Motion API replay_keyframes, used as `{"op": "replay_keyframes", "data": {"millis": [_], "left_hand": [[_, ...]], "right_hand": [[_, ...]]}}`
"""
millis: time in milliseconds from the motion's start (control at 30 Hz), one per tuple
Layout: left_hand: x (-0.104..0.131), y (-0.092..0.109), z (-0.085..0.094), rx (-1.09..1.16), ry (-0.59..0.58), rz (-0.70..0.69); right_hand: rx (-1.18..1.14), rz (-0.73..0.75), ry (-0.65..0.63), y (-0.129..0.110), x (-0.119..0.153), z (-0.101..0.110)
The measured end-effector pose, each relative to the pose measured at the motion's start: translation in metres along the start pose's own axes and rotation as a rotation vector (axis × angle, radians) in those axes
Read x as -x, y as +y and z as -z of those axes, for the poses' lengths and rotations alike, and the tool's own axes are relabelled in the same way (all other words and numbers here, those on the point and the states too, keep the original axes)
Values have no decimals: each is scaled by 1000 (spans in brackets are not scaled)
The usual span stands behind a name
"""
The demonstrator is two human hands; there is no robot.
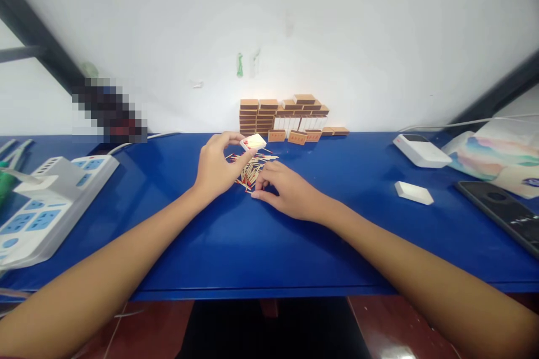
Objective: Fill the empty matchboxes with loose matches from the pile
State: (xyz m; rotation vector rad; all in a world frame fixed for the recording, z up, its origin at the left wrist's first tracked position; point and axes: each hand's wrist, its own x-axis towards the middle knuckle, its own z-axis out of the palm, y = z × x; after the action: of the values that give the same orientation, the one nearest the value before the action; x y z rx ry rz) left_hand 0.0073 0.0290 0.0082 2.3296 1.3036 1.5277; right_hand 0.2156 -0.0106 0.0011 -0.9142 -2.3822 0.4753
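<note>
Raised over the blue tabletop, my left hand (219, 165) is closed on the white inner tray (254, 142) of a matchbox, gripping it between thumb and fingers. Some red-tipped matches lie inside the tray. Below it is a loose pile of wooden matches (251, 170) with red heads, spread on the table. My right hand (286, 188) is at the pile's near right edge, its fingers curled and thumb and fingertip pinched on a match (249, 191). The curled fingers hide part of the pile.
Stacked matchboxes (257, 118) stand against the wall, with white trays (287, 123) among them. At left lies a power strip (90, 179) with cables. To the right are a white device (421, 151), a small white block (414, 193), a phone (501, 207) and a plastic packet (484, 151).
</note>
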Motion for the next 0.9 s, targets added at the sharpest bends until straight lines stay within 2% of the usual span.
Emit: {"op": "replay_keyframes", "data": {"millis": [200,367,467,533,567,633,700,800,900], "left_hand": [[2,2,-2,11,-35,-1],[3,3,-1,7,-35,1],[4,2,0,13,-39,12],[5,1,-1,15,-48,14],[6,1,-1,20,-61,11],[8,2,-2,54,-106,4],[10,7,-2,100,-170,-10],[13,16,0,139,-245,-44],[14,21,1,173,-248,-46]], "right_hand": [[33,-34,-37,1,2,6],[12,-65,-37,-3,0,-1],[-6,-37,-59,-3,-1,6],[-11,23,-9,-1,-1,21],[7,45,54,2,0,31],[78,47,261,7,0,48],[133,49,367,13,0,59],[185,56,338,18,0,58],[217,67,257,19,0,47]]}}
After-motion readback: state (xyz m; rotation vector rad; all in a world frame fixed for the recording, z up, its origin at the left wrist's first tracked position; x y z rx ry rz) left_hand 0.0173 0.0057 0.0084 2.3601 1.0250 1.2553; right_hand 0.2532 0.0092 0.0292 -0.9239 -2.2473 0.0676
